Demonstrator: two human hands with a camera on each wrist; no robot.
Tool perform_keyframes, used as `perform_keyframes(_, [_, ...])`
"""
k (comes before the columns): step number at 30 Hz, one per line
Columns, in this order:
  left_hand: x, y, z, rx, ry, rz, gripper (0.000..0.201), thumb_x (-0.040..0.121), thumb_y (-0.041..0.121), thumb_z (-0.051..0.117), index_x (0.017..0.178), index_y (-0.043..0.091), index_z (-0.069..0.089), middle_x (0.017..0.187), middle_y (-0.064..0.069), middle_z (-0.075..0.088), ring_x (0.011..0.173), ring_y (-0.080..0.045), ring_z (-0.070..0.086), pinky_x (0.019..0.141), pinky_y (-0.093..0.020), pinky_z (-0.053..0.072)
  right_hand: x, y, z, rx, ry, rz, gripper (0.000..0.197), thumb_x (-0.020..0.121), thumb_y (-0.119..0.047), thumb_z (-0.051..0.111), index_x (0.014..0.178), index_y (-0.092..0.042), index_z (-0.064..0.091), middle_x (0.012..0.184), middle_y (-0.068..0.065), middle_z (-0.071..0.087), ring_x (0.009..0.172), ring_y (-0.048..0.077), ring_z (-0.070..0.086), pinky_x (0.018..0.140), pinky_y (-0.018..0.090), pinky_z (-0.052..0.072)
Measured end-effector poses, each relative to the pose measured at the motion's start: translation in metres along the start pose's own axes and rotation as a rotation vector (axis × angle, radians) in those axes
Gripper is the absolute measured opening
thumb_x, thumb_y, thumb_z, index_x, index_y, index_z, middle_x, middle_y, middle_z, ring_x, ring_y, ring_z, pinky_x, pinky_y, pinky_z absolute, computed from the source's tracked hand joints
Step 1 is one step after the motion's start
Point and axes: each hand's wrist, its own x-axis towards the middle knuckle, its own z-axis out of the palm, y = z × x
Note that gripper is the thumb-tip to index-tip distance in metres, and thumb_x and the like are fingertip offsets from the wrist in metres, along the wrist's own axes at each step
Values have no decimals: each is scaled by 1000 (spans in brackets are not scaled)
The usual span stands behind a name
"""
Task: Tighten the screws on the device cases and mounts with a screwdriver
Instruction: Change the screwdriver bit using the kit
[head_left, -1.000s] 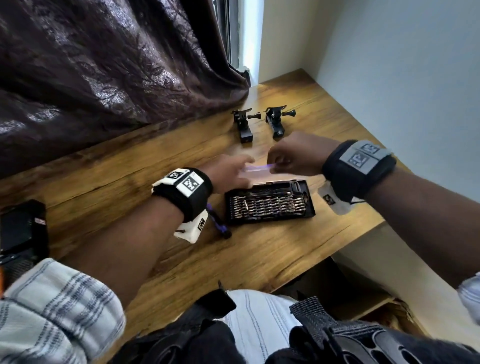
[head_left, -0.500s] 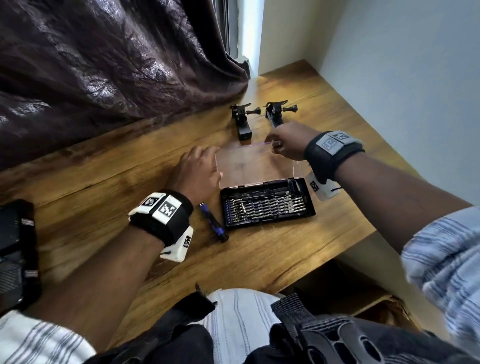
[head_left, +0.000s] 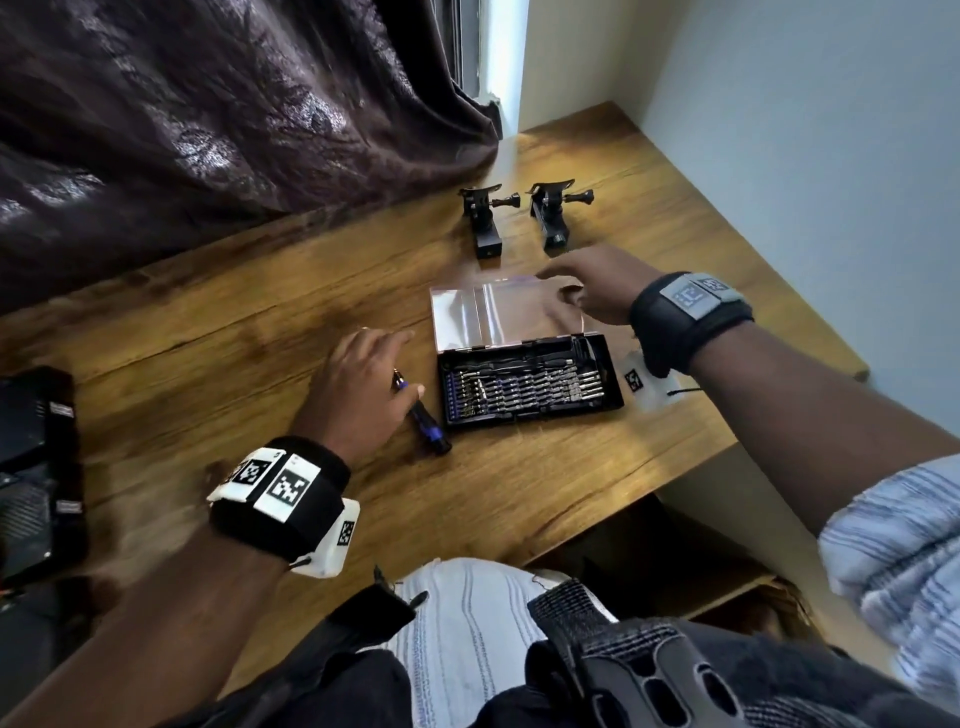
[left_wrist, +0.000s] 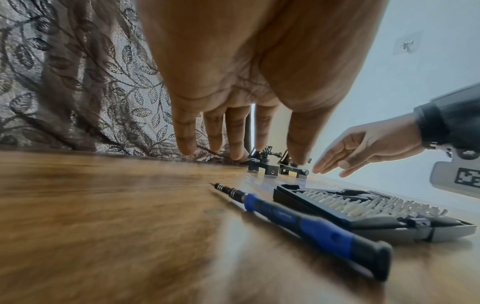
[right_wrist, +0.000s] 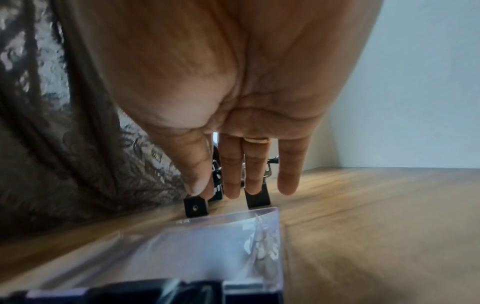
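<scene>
A blue-and-black screwdriver lies on the wooden table just left of an open bit case. The case's clear lid lies flat behind it. My left hand hovers over the screwdriver's tip end with fingers straight, holding nothing. My right hand floats above the lid's far right corner, fingers straight and empty. Two black camera mounts stand just beyond the lid.
A dark patterned curtain hangs along the table's back left. A black device sits at the left edge. White walls bound the table's right side, whose front edge drops off by my lap.
The lid, half raised a second ago, now lies flat open. My right hand let go of it. My left hand drew back from the lid to above the screwdriver.
</scene>
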Motion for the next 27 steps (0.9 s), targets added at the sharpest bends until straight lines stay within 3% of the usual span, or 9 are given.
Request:
perform_keyframes(3, [-13, 3, 3, -6, 15, -24, 60, 93, 28, 73, 148, 17, 52, 150, -10, 52, 146, -33, 38, 119, -46, 31, -30, 9, 4, 96, 119, 42, 34, 99, -12, 62, 132, -18, 67, 136, 7, 65, 126, 27, 58, 102, 34, 42])
perform_keyframes(7, [-26, 7, 9, -9, 44, -31, 60, 90, 26, 76, 146, 17, 55, 146, -10, 55, 140, -33, 44, 115, -46, 35, -69, 25, 22, 225, 272, 179, 21, 92, -13, 65, 109, -16, 78, 108, 4, 77, 101, 23, 69, 88, 28, 50])
perform_keyframes(11, [-36, 0, 15, -64, 117, -170, 59, 89, 19, 75, 145, 18, 55, 137, -13, 58, 129, -37, 51, 111, -48, 38, -96, 13, 45, 309, 267, 217, 12, 89, -16, 69, 96, -17, 78, 90, 1, 76, 85, 19, 68, 76, 28, 48])
perform_keyframes(14, [-41, -10, 20, -83, 122, -254, 58, 89, 16, 74, 143, 17, 55, 130, -15, 61, 124, -39, 54, 110, -50, 40, -101, -5, 59, 328, 286, 189, 10, 90, -17, 70, 96, -17, 78, 89, -1, 72, 84, 17, 65, 74, 26, 43])
perform_keyframes(18, [-43, -9, 23, -80, 87, -280, 59, 91, 27, 75, 145, 17, 53, 128, -17, 61, 124, -40, 54, 109, -49, 41, -97, -14, 66, 231, 386, 220, 14, 91, -15, 66, 100, -14, 77, 101, 8, 69, 94, 24, 63, 85, 32, 46])
perform_keyframes(23, [-37, 17, 27, 14, 60, -125, 67, 89, 40, 76, 146, 15, 53, 136, -14, 56, 127, -38, 49, 105, -49, 43, -96, 4, 62, 268, 350, 434, 22, 90, -10, 59, 101, -19, 76, 105, 8, 76, 102, 30, 66, 91, 35, 53])
perform_keyframes(27, [-27, 35, 33, 137, -17, -38, 93, 82, 62, 75, 157, 22, 37, 157, -3, 41, 145, -30, 34, 112, -52, 36, -96, 7, 63, 301, 307, 495, 16, 89, -13, 63, 95, -20, 77, 99, 7, 76, 100, 28, 67, 87, 33, 52])
